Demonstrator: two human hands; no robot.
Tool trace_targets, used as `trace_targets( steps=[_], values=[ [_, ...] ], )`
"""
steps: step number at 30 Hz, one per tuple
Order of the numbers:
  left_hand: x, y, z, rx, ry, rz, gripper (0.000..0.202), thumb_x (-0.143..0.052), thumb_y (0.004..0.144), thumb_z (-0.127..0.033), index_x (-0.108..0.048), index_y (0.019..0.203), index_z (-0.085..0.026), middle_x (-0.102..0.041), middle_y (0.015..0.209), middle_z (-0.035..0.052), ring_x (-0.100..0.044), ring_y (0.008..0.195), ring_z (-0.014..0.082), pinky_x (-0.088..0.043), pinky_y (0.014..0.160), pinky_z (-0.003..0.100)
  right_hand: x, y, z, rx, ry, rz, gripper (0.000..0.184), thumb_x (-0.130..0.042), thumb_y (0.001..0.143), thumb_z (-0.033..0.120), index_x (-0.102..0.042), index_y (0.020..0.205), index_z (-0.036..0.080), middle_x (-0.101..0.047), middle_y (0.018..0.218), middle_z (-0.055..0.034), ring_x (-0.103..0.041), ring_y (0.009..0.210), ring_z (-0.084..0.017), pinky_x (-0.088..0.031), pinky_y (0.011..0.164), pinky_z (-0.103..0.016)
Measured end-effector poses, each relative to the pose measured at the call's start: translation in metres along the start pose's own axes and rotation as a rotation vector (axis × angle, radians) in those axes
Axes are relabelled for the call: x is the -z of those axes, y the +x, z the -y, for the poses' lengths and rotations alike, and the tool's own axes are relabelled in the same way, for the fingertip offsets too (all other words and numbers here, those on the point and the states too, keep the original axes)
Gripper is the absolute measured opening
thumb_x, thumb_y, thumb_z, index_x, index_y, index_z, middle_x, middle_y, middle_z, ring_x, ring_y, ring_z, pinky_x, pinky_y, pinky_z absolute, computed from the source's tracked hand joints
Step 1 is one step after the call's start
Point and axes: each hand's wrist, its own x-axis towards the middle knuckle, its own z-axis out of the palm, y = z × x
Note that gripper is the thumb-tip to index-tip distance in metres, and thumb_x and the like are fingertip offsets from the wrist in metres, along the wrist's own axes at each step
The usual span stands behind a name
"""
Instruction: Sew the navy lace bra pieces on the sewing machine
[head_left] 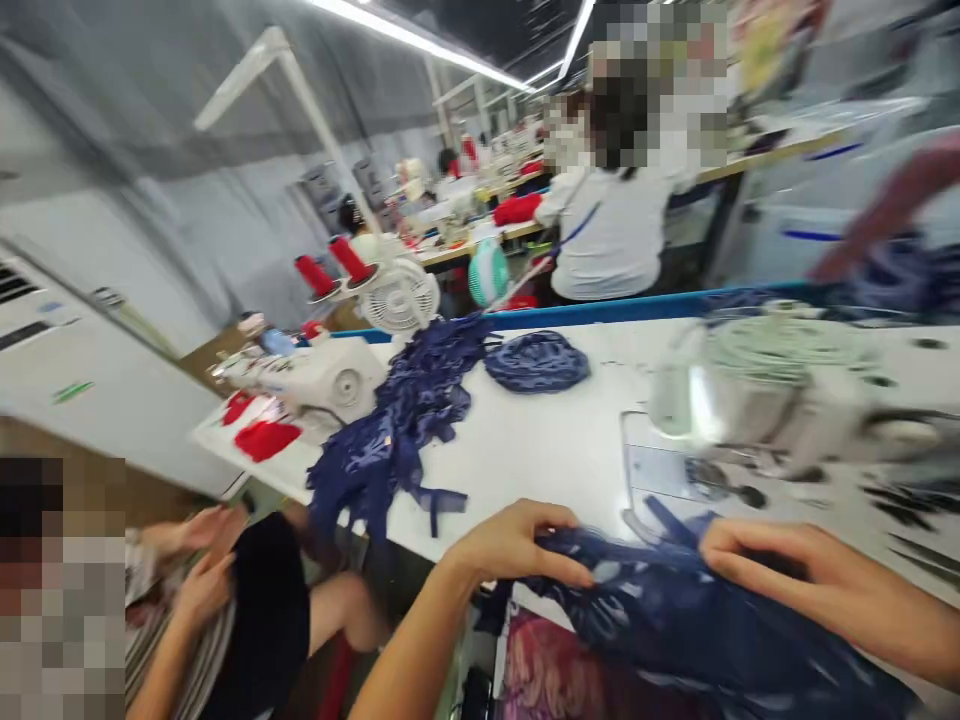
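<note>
Navy-blue patterned cloth (697, 625), at the near right of the white surface (540, 460); likely light, soft, best held by its far border. Left hand (517, 545), right hand (810, 575): both grips pinch that border.

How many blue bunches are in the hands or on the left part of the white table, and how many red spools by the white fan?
Blue bunches: 3 (held bunch in left hand and right hand, loose heap, round bundle)
Red spools: 2
Total: 5
</note>
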Motion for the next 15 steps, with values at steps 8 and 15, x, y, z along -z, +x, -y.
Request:
trace_targets(
  steps=[8, 15],
  values=[
    [-0.014, 0.016, -0.003, 0.090, -0.091, -0.005, 0.053, -0.095, 0.053, -0.046, -0.067, 0.084, -0.015, -0.056, 0.074, -0.0026, -0.048, 0.069, 0.0114, -0.039, 0.064, 0.023, 0.010, -0.017, -0.005, -0.083, 0.164, 0.053, 0.036, -0.066, 0.086, 0.056, -0.065, 0.073, 0.023, -0.063, 0.077, -0.0012, -0.058, 0.077, -0.021, -0.043, 0.072, -0.031],
    [-0.012, 0.018, -0.002, 0.096, -0.106, -0.054, 0.044, -0.090, 0.062, -0.048, -0.067, 0.079, -0.014, -0.057, 0.070, -0.0019, -0.048, 0.065, 0.0099, -0.036, 0.060, 0.021, 0.023, -0.026, -0.002, -0.039, 0.194, 0.110, 0.039, -0.062, 0.091, 0.057, -0.066, 0.074, 0.022, -0.062, 0.075, -0.0018, -0.057, 0.074, -0.019, -0.043, 0.070, -0.029]
  ],
)
